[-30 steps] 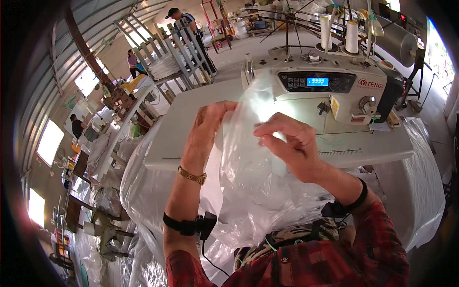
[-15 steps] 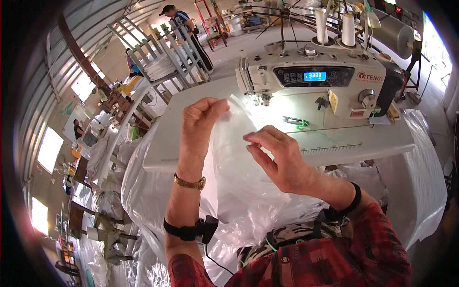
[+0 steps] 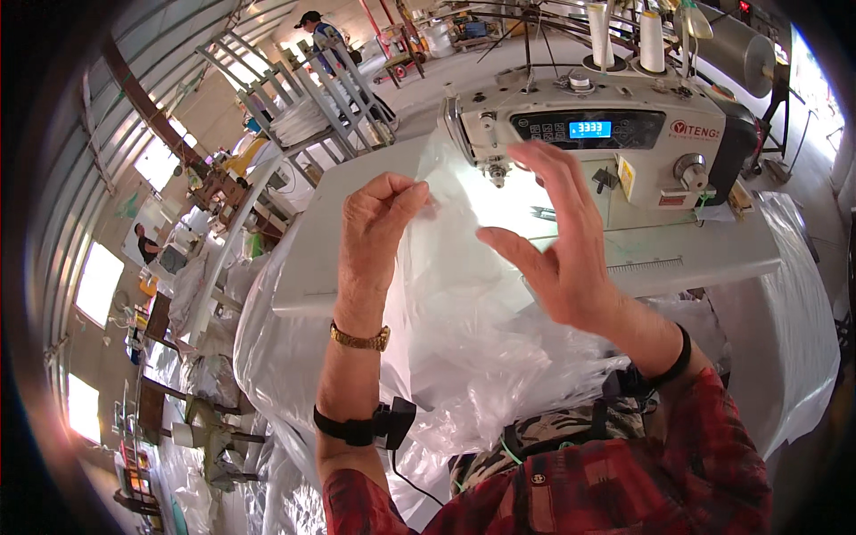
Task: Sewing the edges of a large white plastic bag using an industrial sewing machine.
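Note:
My left hand is closed, thumb against fingers, pinching the upper left edge of a clear plastic sheet. The sheet hangs over the front of the table and spreads across my lap. Fingers raised and apart, my right hand hovers over the sheet's right side, with nothing visible in it. Its fingertips are slightly blurred. Behind both hands stands a white sewing machine, its lamp lighting the area around the needle. Small thread snips lie on the machine bed, partly hidden by my right hand.
White thread cones stand behind the machine. A grey metal rack holding a white coil is at the back left, with a person beyond it. The table carries a ruler strip near its front edge. More plastic sheeting drapes at the right.
My right hand has lifted and opened, moving right and up from beside the sheet. My left hand keeps its pinch in nearly the same place. The sheet's top has spread out near the needle.

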Tool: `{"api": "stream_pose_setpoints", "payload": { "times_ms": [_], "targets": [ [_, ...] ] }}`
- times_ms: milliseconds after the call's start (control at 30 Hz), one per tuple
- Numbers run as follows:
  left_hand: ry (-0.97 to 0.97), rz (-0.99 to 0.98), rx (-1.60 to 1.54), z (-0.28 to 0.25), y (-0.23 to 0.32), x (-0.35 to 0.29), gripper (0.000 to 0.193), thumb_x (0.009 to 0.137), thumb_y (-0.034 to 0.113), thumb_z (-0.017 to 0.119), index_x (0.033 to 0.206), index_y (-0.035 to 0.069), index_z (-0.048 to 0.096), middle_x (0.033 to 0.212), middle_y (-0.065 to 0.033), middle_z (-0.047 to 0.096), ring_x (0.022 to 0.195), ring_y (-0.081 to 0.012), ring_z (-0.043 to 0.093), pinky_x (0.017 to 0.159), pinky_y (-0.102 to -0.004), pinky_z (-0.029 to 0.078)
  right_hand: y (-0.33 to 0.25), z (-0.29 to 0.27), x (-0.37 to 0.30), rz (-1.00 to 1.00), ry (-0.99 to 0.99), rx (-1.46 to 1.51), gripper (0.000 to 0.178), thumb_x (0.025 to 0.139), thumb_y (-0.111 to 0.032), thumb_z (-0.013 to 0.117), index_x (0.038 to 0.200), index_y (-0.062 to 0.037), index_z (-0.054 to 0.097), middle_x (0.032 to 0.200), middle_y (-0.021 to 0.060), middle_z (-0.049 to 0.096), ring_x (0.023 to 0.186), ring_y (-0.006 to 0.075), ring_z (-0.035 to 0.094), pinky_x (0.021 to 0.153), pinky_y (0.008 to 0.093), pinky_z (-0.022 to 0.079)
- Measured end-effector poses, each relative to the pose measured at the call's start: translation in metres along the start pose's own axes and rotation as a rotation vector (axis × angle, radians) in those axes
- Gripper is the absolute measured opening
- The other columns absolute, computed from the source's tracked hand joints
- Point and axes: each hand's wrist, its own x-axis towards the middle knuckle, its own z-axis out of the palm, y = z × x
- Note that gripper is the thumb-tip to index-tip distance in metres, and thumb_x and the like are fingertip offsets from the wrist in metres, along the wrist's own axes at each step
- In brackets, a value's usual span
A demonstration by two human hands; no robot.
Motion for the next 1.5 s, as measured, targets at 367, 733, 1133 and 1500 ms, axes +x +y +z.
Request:
{"api": "stream_pose_setpoints", "payload": {
  "times_ms": [367,733,1133,1500],
  "targets": [
    [-0.023,-0.065,-0.02,0.005,0.005,-0.007,0.008,0.088,0.004,0.057,0.086,0.0,0.063,0.082,-0.0042,0.066,0.078,-0.0093,0.061,0.076,-0.0226,0.047,0.031,0.025,0.013,0.512,-0.195,0.376,0.026,0.091,-0.021,0.064,0.081,0.0023,0.061,0.085,0.0119,0.066,0.077,0.0166,0.062,0.068,0.0319,0.048],
    [-0.049,-0.098,-0.27,0.0,0.002,-0.009,0.01,0.087,0.005,0.055,0.083,-0.002,0.062,0.08,-0.0058,0.065,0.076,-0.0111,0.059,0.075,-0.0235,0.045,0.044,0.033,0.003,0.811,-0.383,0.89,0.017,0.089,-0.015,0.068,0.082,0.0007,0.069,0.072,-0.0033,0.062,0.07,0.0039,0.05,0.063,0.0209,0.04],
    [-0.001,-0.086,-0.276,-0.011,-0.007,-0.013,0.01,0.086,0.008,0.059,0.083,0.0,0.064,0.079,-0.0023,0.064,0.076,-0.0072,0.055,0.073,-0.0203,0.042,0.034,0.036,0.001,0.766,-0.388,0.787,0.017,0.09,-0.013,0.066,0.084,0.0029,0.069,0.074,-0.0013,0.063,0.067,0.0027,0.048,0.059,0.02,0.039],
    [0.063,-0.034,-0.072,-0.033,0.001,-0.025,0.013,0.086,0.009,0.065,0.075,0.002,0.063,0.073,0.0002,0.061,0.076,-0.007,0.053,0.071,-0.0237,0.041,0.026,0.049,0.003,0.653,-0.278,0.919,0.018,0.092,-0.015,0.065,0.081,-0.0004,0.065,0.073,-0.0025,0.06,0.069,0.0026,0.047,0.064,0.0204,0.038]
  ]
}}
